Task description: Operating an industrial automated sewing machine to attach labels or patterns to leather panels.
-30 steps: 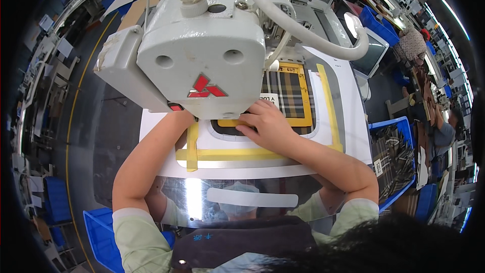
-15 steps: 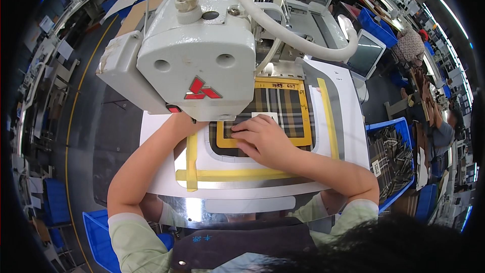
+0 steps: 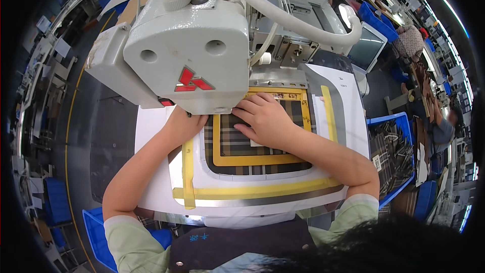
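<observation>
Under the head of a white industrial sewing machine [image 3: 187, 55] lies brown plaid fabric [image 3: 288, 149], framed by a flat yellow rectangular frame [image 3: 262, 160]. My right hand [image 3: 268, 121] rests flat on the fabric inside this frame, fingers extended and slightly apart, holding nothing. Part of a small white label [image 3: 256, 143] shows beneath its palm edge. My left hand [image 3: 186, 124] reaches to the frame's left side; the machine head hides most of its fingers. Around the fabric is a white template sheet [image 3: 151, 172] with yellow tape strips [image 3: 262, 189].
A blue bin [image 3: 404, 172] of plaid pieces stands at the right, and another blue bin [image 3: 98, 232] at the lower left. A screen [image 3: 368, 48] stands behind the template. Other people work at benches on the far right.
The template, yellow frame and fabric have slid toward me under the machine head. My right hand now lies nearer the frame's far bar, covering more of the label. More of my left hand shows.
</observation>
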Motion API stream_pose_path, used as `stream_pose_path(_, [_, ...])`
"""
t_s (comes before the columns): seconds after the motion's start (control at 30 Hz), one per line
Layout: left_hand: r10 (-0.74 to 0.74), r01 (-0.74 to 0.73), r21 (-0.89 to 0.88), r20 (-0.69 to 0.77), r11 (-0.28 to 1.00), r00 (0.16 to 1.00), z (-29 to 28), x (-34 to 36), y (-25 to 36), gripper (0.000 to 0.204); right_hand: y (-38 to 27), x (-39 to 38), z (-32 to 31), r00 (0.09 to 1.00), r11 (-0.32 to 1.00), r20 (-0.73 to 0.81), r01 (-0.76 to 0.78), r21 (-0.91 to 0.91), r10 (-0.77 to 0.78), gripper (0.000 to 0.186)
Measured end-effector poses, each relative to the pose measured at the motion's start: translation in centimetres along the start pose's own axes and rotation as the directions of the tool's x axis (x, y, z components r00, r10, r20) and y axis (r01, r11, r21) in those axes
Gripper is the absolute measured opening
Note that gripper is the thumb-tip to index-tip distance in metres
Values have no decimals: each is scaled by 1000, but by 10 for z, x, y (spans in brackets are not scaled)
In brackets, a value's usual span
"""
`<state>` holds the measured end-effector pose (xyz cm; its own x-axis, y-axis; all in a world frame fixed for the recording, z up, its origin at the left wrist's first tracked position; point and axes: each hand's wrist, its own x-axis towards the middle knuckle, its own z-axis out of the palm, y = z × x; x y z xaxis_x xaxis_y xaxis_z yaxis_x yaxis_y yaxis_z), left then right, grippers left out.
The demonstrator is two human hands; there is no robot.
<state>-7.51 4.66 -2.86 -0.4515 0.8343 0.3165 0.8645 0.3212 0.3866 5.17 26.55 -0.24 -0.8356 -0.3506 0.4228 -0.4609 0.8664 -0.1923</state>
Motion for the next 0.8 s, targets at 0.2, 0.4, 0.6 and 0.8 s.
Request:
stream_pose_path(0.2, [32,-21,112,-99,993,995,0,6,0,26,-3,4,0,1000,1000,4,-15,12,15,30])
stream_pose_path(0.4, [-41,48,94,-77,994,996,-6,14,8,24,0,2,-1,999,998,15,-43,41,43,32])
stream_pose_path(0.6, [-168,168,43,2,985,986,-38,-6,34,19,4,-45,-36,983,983,25,-182,-25,183,41])
stream_pose_path(0.8, [90,-87,-28,155,996,984,-37,-6,72,29,1,-87,-62,924,896,-17,-374,-239,381,42])
